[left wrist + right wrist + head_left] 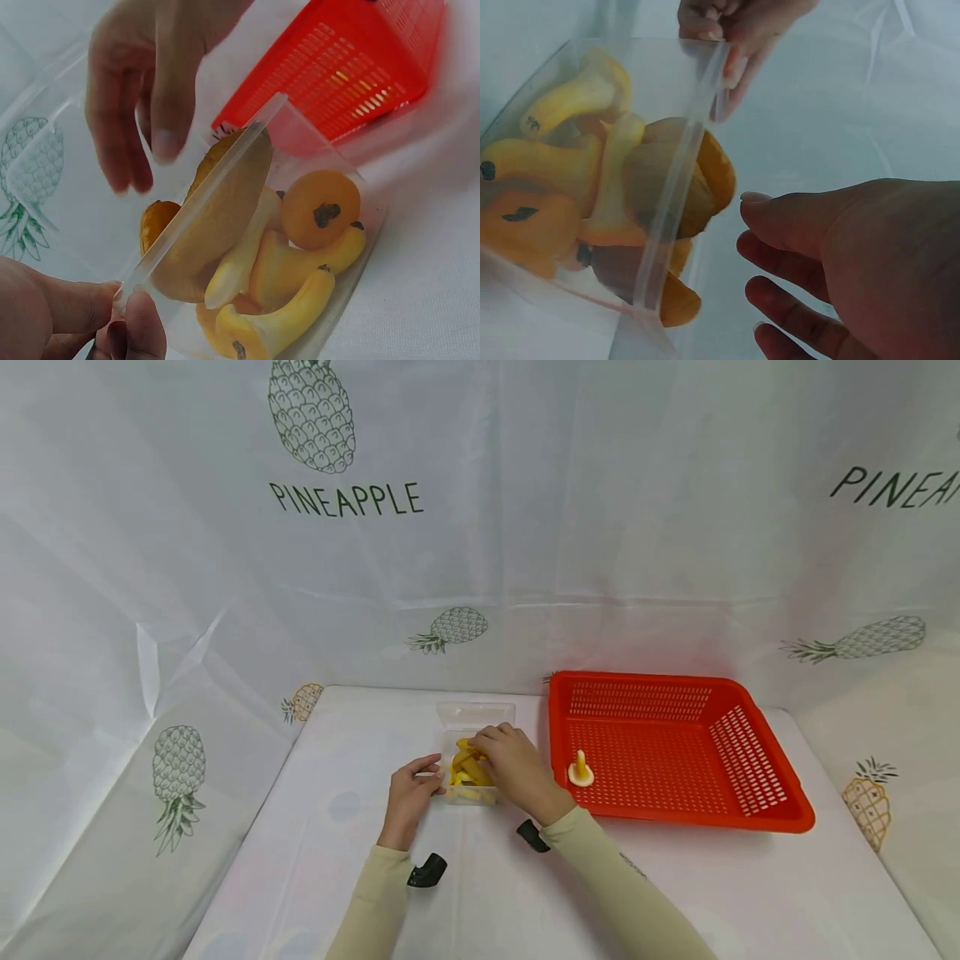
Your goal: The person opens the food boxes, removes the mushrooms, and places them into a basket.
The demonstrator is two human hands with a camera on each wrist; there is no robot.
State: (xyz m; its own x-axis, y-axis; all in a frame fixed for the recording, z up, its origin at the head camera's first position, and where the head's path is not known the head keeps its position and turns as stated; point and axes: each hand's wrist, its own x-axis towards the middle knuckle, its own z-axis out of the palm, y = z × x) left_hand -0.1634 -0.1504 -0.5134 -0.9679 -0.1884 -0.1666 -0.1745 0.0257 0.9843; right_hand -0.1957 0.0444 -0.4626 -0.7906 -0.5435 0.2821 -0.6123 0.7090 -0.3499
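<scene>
A clear plastic box (472,788) stands on the white table and holds several yellow and orange mushroom-shaped pieces (296,315), some with dark spots at their tips. A larger brownish piece (217,217) pokes above the rim. My left hand (408,795) pinches the box's near-left rim between thumb and fingers, as the left wrist view shows. Over the right side of the box hovers my right hand (521,772); in the right wrist view its fingers (795,315) are apart, with nothing between them, close to the pieces at the opening.
To the right is a red perforated basket (675,683), with one yellow-and-white mushroom-shaped piece (581,772) stem-up in its near-left corner. The box's clear lid (476,716) stands raised behind it. A white pineapple-print sheet (600,527) hangs behind the table.
</scene>
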